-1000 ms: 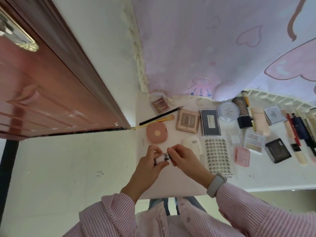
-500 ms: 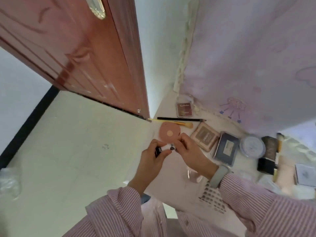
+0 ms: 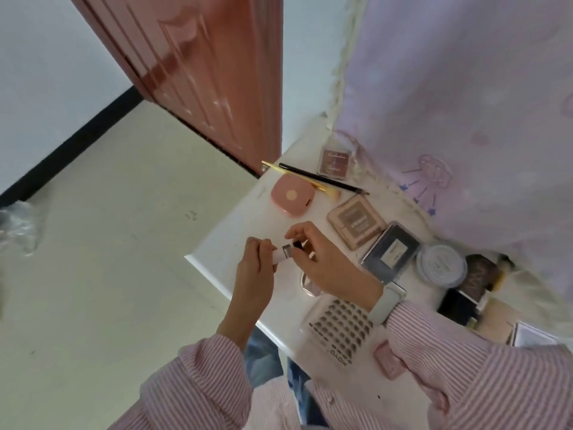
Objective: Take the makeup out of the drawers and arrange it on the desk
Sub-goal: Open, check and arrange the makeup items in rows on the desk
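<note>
A small white tube [image 3: 280,255] is pinched between both hands [image 3: 290,259] just below the pink compact [image 3: 292,196]; it should be set squarely beside it on the counter [image 3: 217,243].

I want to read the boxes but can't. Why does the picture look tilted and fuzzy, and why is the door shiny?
Head view: the wide lens bends and tilts the desk; the labels on the palettes are soft and too small to read; daylight glares off the glossy door; both hands hold a small tube, fairly sharp.
</note>
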